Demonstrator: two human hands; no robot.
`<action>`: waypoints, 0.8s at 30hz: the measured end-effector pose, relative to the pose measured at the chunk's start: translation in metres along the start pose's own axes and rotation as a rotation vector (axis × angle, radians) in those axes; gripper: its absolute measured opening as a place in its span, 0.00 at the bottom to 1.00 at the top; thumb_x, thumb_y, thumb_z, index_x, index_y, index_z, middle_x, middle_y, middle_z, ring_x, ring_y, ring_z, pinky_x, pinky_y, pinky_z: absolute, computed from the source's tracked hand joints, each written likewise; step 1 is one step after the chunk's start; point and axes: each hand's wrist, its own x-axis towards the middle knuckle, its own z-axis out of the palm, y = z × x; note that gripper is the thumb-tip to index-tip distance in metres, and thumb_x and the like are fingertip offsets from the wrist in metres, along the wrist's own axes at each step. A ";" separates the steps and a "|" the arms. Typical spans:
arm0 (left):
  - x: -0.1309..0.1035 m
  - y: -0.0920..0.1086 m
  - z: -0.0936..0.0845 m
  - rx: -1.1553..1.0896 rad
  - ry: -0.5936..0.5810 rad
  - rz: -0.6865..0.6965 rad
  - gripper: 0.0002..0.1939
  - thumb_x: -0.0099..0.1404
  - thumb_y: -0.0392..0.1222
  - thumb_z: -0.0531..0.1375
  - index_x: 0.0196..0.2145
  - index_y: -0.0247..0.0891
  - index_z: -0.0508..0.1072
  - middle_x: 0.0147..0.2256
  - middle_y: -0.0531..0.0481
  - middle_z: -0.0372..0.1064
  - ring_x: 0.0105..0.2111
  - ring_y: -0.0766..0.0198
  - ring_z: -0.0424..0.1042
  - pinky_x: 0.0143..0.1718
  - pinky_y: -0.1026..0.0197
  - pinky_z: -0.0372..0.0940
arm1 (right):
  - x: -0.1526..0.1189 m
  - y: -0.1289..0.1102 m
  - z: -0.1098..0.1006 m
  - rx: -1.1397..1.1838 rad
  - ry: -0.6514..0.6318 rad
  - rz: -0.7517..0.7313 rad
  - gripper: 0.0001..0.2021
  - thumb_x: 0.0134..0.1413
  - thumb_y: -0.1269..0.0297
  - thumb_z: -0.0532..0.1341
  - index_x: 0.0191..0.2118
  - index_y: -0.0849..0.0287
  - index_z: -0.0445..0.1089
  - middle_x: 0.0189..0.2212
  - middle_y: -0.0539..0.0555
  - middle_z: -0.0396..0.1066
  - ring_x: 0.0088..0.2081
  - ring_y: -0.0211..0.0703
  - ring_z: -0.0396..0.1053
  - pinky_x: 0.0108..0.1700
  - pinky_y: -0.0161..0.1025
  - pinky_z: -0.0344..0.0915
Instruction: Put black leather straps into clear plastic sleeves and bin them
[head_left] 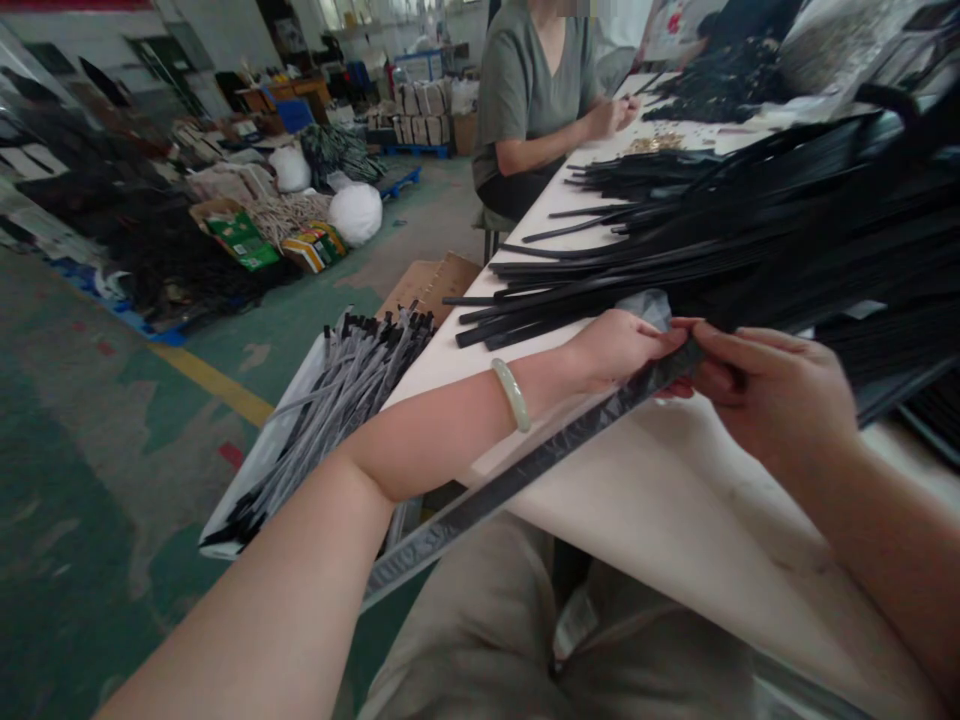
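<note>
A long black strip in a clear plastic sleeve [525, 465] runs slantwise from my hands down past my left forearm. My left hand [622, 345], with a pale bangle [511, 395] on its wrist, pinches the sleeve near its upper end. Crumpled clear plastic [649, 305] sticks up behind those fingers. Closed on the same upper end is my right hand [780, 385], its thumb and fingertips touching the strip close to my left fingertips. Just beyond both hands lies a large pile of black strips [675, 240] on the white table [630, 480].
Left of the table stands a white container [292, 400] full of sleeved strips, beside a cardboard box [435, 285]. A co-worker [532, 110] sits farther along the table near small gold-coloured pieces [656, 143]. Bundles and a white sack [356, 213] lie on the floor.
</note>
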 end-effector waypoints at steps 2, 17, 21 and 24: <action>-0.001 0.003 -0.001 0.009 0.002 0.005 0.17 0.66 0.39 0.55 0.22 0.29 0.71 0.17 0.48 0.69 0.20 0.68 0.71 0.30 0.64 0.69 | 0.001 0.000 0.003 0.083 -0.036 0.059 0.13 0.45 0.52 0.65 0.28 0.59 0.73 0.13 0.45 0.51 0.15 0.32 0.46 0.20 0.39 0.38; 0.003 0.003 -0.001 0.073 0.031 0.057 0.19 0.67 0.38 0.53 0.20 0.30 0.70 0.18 0.50 0.68 0.21 0.69 0.70 0.36 0.62 0.69 | -0.007 0.007 0.010 0.214 0.037 0.145 0.21 0.40 0.65 0.70 0.11 0.60 0.58 0.12 0.47 0.54 0.15 0.29 0.51 0.17 0.35 0.40; 0.007 0.004 -0.005 0.077 -0.014 0.005 0.20 0.68 0.43 0.51 0.23 0.30 0.71 0.19 0.48 0.69 0.22 0.67 0.71 0.35 0.61 0.69 | 0.001 0.015 0.003 0.077 0.096 0.070 0.11 0.39 0.64 0.71 0.19 0.63 0.69 0.14 0.50 0.63 0.17 0.32 0.58 0.18 0.33 0.49; 0.001 0.011 -0.005 0.123 -0.084 -0.068 0.26 0.70 0.47 0.44 0.25 0.29 0.71 0.20 0.44 0.70 0.22 0.65 0.72 0.32 0.61 0.69 | 0.008 0.017 -0.005 0.046 0.072 0.026 0.11 0.42 0.61 0.69 0.21 0.64 0.71 0.16 0.52 0.67 0.17 0.34 0.60 0.19 0.34 0.53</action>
